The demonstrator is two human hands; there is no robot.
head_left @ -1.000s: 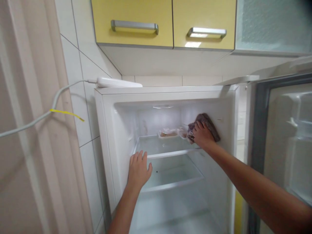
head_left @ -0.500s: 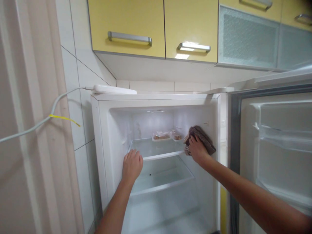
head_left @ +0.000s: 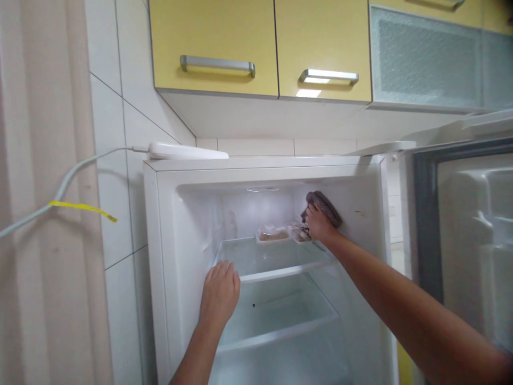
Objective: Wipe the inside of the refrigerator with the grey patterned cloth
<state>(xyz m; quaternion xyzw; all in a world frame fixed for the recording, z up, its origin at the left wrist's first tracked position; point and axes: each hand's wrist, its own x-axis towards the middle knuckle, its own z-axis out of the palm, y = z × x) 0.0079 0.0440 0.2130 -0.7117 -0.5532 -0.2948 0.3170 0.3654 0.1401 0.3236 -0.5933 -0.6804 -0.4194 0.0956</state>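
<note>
An open white fridge fills the middle of the view. My right hand reaches deep inside and presses a brown cloth against the right inner wall, high up near the ceiling. Its fingers are closed on the cloth. My left hand rests against the left inner wall beside the upper glass shelf, fingers together and laid flat on the surface. Two small clear food trays sit at the back of that shelf, just left of my right hand.
The fridge door stands open on the right. Yellow wall cupboards with metal handles hang above. A white power strip lies on the fridge top, its cable running left past a curtain. A lower glass shelf sits below.
My right hand has slid the cloth up and further back along the right wall. My left hand has uncurled from the shelf edge and lies flatter on the left wall.
</note>
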